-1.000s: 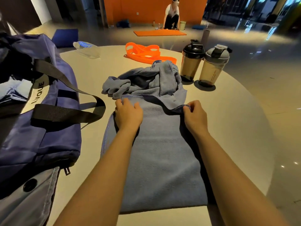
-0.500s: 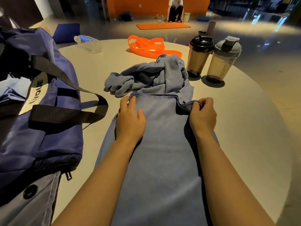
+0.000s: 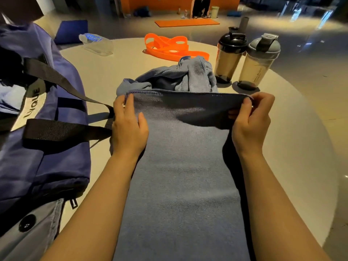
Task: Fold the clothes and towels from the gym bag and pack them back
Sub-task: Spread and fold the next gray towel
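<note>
A round, pale, smooth bench [image 3: 120, 72] stands in a dim gym hall with a glossy floor; an orange wall and an orange mat [image 3: 186, 23] lie at the far end, where a person's legs [image 3: 200, 6] are visible.

Legible writing: the gym bag [image 3: 47, 147] carries a pale patch with dark letters that appear to read "LIQUE", partly covered by a strap. The grey-lidded shaker bottle [image 3: 258, 63] has vertical print too small to read. The clear plastic water bottle [image 3: 96, 43] lying on its side at far left has a blue label, unreadable.

The towel [image 3: 180, 176] is blue-grey terry cloth with a stitched hem along its far edge. It lies as a long strip running from the near edge of the bench toward the centre, between the two forearms. Its far end is lifted and stretched taut between the hands.

Left hand [image 3: 128, 127]: the grip holds the far left corner of the towel, with thumb on top of the cloth and fingers at the hem. Right hand [image 3: 250, 121]: the grip pinches the far right corner between thumb and curled fingers.

Just beyond the hem lies a crumpled heap of blue-grey cloth [image 3: 180, 76]. Farther off is a coiled orange band [image 3: 169, 47]. At far right, the black-lidded shaker bottle [image 3: 229, 55] stands upright just beside the grey-lidded one.

The gym bag, navy woven fabric with black webbing straps, sits at left, its opening facing up. A grey garment with a black button [image 3: 27, 223] lies at near left.
</note>
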Motion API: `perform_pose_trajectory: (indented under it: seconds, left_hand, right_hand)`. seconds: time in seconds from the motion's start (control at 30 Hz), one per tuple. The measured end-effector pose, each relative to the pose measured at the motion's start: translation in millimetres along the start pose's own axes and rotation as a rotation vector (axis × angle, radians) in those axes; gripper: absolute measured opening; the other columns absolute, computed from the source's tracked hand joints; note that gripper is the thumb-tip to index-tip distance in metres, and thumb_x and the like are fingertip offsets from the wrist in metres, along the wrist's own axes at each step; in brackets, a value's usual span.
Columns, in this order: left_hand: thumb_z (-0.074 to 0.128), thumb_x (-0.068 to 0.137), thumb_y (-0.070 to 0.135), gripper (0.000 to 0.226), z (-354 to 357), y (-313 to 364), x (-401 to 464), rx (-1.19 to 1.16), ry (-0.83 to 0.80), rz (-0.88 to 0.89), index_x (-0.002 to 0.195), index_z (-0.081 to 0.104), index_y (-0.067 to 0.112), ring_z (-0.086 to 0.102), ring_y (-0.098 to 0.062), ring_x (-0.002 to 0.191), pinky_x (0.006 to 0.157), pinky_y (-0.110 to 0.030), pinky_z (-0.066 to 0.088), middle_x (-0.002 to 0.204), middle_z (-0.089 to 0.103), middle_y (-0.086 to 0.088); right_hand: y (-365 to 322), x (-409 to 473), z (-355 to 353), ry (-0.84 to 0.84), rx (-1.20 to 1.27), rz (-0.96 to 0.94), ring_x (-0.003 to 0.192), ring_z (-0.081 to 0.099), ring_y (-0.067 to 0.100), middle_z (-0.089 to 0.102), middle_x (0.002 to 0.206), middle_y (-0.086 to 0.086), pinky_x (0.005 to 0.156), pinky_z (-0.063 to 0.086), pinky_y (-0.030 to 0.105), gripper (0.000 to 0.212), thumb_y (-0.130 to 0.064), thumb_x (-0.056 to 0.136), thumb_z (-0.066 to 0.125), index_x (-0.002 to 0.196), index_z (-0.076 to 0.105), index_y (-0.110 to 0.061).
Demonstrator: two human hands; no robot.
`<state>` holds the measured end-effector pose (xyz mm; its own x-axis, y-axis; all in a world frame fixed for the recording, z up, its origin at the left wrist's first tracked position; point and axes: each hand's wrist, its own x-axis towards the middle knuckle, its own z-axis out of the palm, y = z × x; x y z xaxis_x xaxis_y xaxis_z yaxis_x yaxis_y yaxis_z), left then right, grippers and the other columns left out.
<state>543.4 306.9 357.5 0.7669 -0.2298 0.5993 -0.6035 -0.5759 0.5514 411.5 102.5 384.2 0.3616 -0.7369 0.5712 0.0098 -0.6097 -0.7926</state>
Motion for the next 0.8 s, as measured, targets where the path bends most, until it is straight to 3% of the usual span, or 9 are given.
perform_pose_trajectory:
  seconds: [0.1, 0.27, 0.4, 0.53, 0.67, 0.8]
  left_hand:
    - [0.054, 0.09, 0.006, 0.052, -2, 9, -3, -0.024, 0.132, 0.135, 0.138, 0.04, -0.01, 0.039, -0.035, 0.131, 0.111, -0.033, 0.035, 0.139, 0.037, -0.029]
    - [0.055, 0.089, 0.006, 0.056, 2, 2, -5, 0.033, -0.003, 0.117, 0.14, 0.038, -0.009, 0.04, -0.042, 0.13, 0.103, -0.051, 0.042, 0.138, 0.038, -0.028]
    - [0.056, 0.086, 0.004, 0.054, 4, 0, -4, 0.047, -0.012, 0.111, 0.137, 0.042, -0.009, 0.044, -0.042, 0.125, 0.1, -0.051, 0.044, 0.134, 0.043, -0.027]
    - [0.056, 0.09, 0.002, 0.049, 3, 2, -5, -0.063, 0.035, 0.008, 0.137, 0.045, -0.004, 0.047, -0.036, 0.125, 0.101, -0.034, 0.041, 0.135, 0.043, -0.022]
    - [0.058, 0.089, -0.001, 0.038, -6, 7, -3, -0.264, 0.087, -0.138, 0.127, 0.057, -0.002, 0.055, -0.03, 0.115, 0.1, -0.033, 0.046, 0.127, 0.05, -0.019]
    - [0.062, 0.088, 0.002, 0.024, -38, 7, 11, -0.219, 0.049, -0.031, 0.111, 0.067, 0.002, 0.06, -0.025, 0.098, 0.084, -0.023, 0.05, 0.112, 0.061, -0.017]
  right_hand:
    - [0, -3, 2, 0.035, 0.004, -0.035, 0.078, 0.056, 0.001, 0.052, 0.097, -0.003, 0.072, 0.047, 0.008, 0.021, -0.017, 0.101, 0.038, 0.116, 0.04, -0.002]
    - [14, -10, 7, -0.021, -0.113, -0.09, 0.076, 0.049, 0.02, 0.05, 0.092, 0.005, 0.062, 0.034, 0.02, 0.021, -0.016, 0.099, 0.038, 0.111, 0.043, 0.001]
    - [24, -9, 8, -0.089, -0.184, -0.037, 0.074, 0.046, 0.024, 0.048, 0.09, 0.009, 0.06, 0.025, 0.022, 0.018, -0.014, 0.1, 0.038, 0.109, 0.043, 0.001]
    - [26, -7, 11, -0.119, -0.191, 0.025, 0.078, 0.046, 0.025, 0.049, 0.092, 0.01, 0.065, 0.03, 0.027, 0.013, -0.015, 0.101, 0.04, 0.107, 0.042, -0.003]
    - [17, -5, 16, -0.193, -0.2, 0.115, 0.081, 0.046, 0.022, 0.054, 0.098, 0.015, 0.067, 0.032, 0.028, 0.006, -0.014, 0.099, 0.043, 0.097, 0.045, -0.008]
    - [-11, 15, -2, -0.205, -0.104, 0.139, 0.089, 0.054, 0.016, 0.057, 0.099, 0.001, 0.074, 0.046, 0.026, 0.003, -0.017, 0.098, 0.05, 0.1, 0.052, -0.015]
